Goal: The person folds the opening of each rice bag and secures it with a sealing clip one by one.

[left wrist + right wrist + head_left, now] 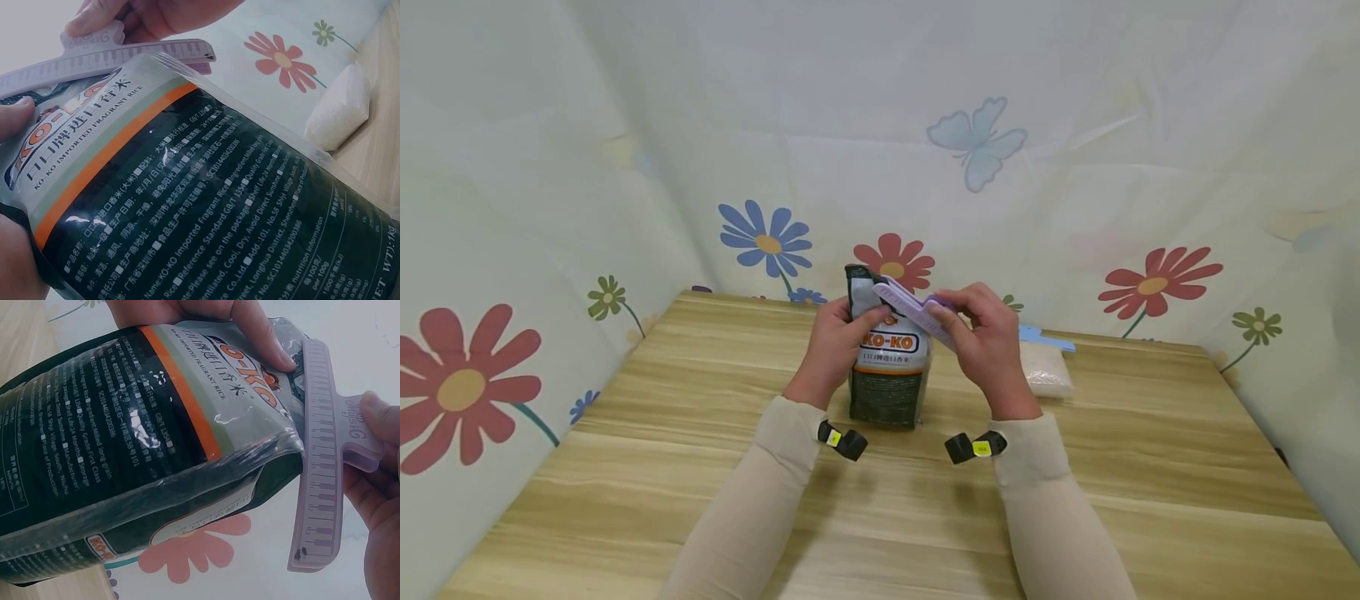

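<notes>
A dark green and silver bag of rice (887, 392), printed KO-KO, stands upright on the table. My left hand (835, 346) grips its upper left side, the thumb lying across the front below the top. In my right hand (988, 350) the handles of a long purple clip (319, 450) with a piano-key print are pinched between thumb and fingers. The clip (910, 308) slants down to the right across the top of the bag. In the right wrist view its long bar lies along the bag's upper end.
Behind my right hand, a clear packet of white grains (1047, 371) lies on the wooden table (700, 467), with a blue clip (1045, 337) at its top. A flower-printed cloth (820, 150) hangs behind and at the sides of the table.
</notes>
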Action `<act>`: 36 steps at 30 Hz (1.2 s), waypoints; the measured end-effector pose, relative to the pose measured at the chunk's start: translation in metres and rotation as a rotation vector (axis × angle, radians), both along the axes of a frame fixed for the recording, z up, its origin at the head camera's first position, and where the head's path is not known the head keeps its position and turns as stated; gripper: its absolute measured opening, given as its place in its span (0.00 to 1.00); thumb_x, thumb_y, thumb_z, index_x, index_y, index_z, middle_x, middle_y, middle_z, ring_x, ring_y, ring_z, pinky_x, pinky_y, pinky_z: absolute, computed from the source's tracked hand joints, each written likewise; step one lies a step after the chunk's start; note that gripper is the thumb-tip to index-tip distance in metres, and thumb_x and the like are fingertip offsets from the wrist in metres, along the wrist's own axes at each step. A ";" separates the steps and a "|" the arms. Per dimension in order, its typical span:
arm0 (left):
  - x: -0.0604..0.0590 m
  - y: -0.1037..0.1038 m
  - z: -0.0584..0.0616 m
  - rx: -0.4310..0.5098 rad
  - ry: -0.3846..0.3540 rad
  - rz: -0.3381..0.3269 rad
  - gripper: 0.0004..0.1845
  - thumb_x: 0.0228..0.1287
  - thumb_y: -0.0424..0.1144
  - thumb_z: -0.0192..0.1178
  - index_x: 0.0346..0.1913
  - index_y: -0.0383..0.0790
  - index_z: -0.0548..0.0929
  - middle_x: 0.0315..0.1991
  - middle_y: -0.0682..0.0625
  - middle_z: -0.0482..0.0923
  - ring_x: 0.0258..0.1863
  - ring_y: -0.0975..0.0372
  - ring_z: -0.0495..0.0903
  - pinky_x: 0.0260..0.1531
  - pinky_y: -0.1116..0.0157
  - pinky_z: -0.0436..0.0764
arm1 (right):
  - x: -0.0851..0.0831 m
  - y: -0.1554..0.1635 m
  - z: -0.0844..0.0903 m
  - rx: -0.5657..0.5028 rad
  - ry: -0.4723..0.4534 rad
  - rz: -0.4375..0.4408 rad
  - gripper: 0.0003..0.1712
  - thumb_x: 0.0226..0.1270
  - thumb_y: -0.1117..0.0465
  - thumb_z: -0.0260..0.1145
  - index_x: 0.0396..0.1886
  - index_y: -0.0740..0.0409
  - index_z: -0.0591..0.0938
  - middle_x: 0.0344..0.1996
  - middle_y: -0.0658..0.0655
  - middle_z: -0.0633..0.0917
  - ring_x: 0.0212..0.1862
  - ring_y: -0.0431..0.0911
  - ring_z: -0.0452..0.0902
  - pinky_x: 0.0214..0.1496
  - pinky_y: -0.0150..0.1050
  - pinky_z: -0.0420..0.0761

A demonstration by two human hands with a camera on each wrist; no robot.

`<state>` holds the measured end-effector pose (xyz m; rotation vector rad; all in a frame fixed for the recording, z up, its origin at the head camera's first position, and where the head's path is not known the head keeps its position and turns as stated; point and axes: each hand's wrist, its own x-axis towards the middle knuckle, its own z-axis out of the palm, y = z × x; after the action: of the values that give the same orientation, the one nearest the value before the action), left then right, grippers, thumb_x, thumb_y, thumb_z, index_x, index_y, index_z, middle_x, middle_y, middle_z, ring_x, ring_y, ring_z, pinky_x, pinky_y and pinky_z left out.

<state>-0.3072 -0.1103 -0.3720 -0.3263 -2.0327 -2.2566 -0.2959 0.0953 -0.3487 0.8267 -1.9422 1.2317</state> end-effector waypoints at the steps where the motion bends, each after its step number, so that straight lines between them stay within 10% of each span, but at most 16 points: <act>1: 0.000 0.000 0.000 0.003 0.000 0.000 0.16 0.63 0.44 0.65 0.50 0.38 0.83 0.36 0.51 0.86 0.36 0.60 0.86 0.41 0.63 0.84 | 0.000 -0.001 0.000 -0.001 -0.001 0.004 0.10 0.59 0.66 0.70 0.42 0.62 0.85 0.33 0.57 0.82 0.38 0.41 0.78 0.45 0.24 0.78; 36: 0.001 -0.001 -0.001 -0.026 0.022 -0.005 0.16 0.64 0.43 0.65 0.51 0.40 0.83 0.41 0.46 0.86 0.37 0.59 0.86 0.42 0.61 0.84 | -0.003 -0.017 0.010 -0.029 0.050 0.045 0.11 0.60 0.67 0.70 0.43 0.63 0.85 0.32 0.59 0.82 0.38 0.47 0.80 0.47 0.25 0.79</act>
<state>-0.3063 -0.1116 -0.3726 -0.3575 -2.0545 -2.2208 -0.2990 0.0778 -0.3390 0.8823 -1.8712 1.2502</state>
